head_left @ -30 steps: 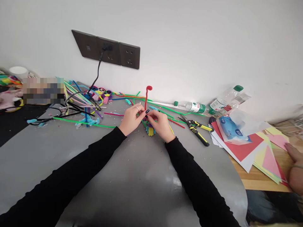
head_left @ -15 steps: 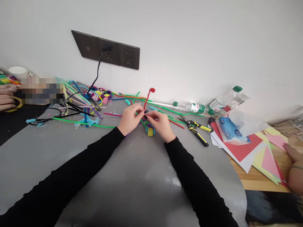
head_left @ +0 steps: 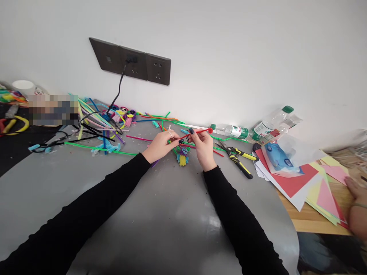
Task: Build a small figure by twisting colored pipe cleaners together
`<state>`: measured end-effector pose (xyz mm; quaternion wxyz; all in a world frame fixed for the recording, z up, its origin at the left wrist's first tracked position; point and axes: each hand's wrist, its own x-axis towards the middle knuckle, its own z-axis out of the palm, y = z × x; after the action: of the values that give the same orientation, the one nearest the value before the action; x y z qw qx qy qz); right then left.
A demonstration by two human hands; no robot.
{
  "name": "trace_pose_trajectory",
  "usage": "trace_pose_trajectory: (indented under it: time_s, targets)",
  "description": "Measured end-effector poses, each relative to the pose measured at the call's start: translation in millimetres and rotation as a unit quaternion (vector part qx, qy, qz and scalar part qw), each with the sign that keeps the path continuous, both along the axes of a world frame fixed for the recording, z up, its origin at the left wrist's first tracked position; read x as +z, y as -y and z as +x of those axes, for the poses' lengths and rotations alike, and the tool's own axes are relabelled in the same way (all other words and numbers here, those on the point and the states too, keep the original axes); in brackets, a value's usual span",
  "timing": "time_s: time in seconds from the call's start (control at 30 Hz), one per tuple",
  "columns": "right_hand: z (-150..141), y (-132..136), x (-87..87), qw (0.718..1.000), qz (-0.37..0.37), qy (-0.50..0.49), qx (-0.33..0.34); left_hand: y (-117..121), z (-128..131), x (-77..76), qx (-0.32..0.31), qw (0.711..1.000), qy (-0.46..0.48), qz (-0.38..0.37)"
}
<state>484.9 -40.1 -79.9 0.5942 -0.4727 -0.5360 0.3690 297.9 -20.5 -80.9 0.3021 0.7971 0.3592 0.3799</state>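
A red pipe cleaner (head_left: 185,136) with a round red coil at its far end stretches between my two hands above the grey table. My left hand (head_left: 163,145) pinches its left part between thumb and fingers. Closed on it further along is my right hand (head_left: 203,148), and the coiled end sticks out to the right past the fingers. Just below the hands lies a small figure of twisted pipe cleaners (head_left: 182,157), yellow, blue, green and purple. Loose green and red pipe cleaners are scattered around and behind my hands.
Pliers with yellow-black handles (head_left: 239,162) lie right of my hands. Plastic bottles (head_left: 236,131) lean along the wall, beside a tissue pack (head_left: 279,156) on coloured paper (head_left: 301,179). Pipe cleaners and a black cable (head_left: 118,88) fill the left. Another person's hand (head_left: 355,187) rests at far right.
The red pipe cleaner has swung from upright to nearly level, its coil now pointing right. My right hand has turned and risen along it. At far left, another person's hand has left the view.
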Motion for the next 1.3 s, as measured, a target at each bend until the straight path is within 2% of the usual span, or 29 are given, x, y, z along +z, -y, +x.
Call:
trace_pose_trajectory:
  time_s: [0.13, 0.23, 0.33, 0.43, 0.53, 0.63, 0.73, 0.83, 0.97, 1.1, 1.17, 1.23, 1.3]
  targets:
    - [2.7, -3.9, -2.8, 0.999, 0.004, -0.029, -0.022, -6.6, -2.6, -1.3, -0.014, 0.991, 0.077, -0.113]
    - [1.6, -5.0, -5.0, 0.999, 0.001, -0.045, -0.012, -9.9, -3.5, -2.9, -0.017, 0.986, 0.097, -0.134]
    - [2.5, -5.9, -7.3, 0.998, 0.007, -0.05, -0.027, -12.4, -6.4, -2.4, 0.021, 0.991, 0.096, -0.089]
    - [7.5, -4.6, -5.1, 0.993, 0.031, -0.03, -0.106, -14.1, -11.5, 0.2, 0.087, 0.994, 0.065, 0.011]
    - [11.3, 1.6, 3.2, 0.978, 0.091, 0.095, -0.159, -13.6, -15.2, 2.2, 0.113, 0.99, 0.008, 0.089]
    - [8.5, 9.4, 9.6, 0.934, 0.161, 0.303, -0.096, -11.3, -14.6, 1.3, 0.102, 0.985, -0.036, 0.131]
    - [2.4, 12.5, 6.8, 0.892, 0.195, 0.406, -0.03, -9.1, -12.1, 0.0, 0.091, 0.982, -0.047, 0.155]
    - [-0.8, 10.8, 0.0, 0.884, 0.201, 0.421, -0.011, -7.5, -10.3, 1.5, 0.084, 0.984, -0.037, 0.155]
    - [-2.8, 9.7, -4.0, 0.897, 0.192, 0.398, -0.006, -4.2, -6.6, 4.0, 0.088, 0.988, 0.007, 0.124]
    - [-7.1, 11.5, -5.4, 0.913, 0.179, 0.367, 0.006, -3.6, -1.8, -0.3, 0.115, 0.989, 0.061, 0.07]
    - [-7.9, 11.5, -6.4, 0.916, 0.173, 0.362, 0.003, -6.1, -1.8, -3.0, 0.099, 0.992, 0.075, 0.026]
    - [-6.5, 10.7, -7.0, 0.908, 0.171, 0.383, -0.01, -9.5, -4.0, -4.2, 0.068, 0.996, 0.061, -0.003]
    - [-3.9, 9.7, -6.6, 0.885, 0.178, 0.43, -0.023, -12.4, -7.4, -3.7, 0.047, 0.999, 0.02, 0.012]
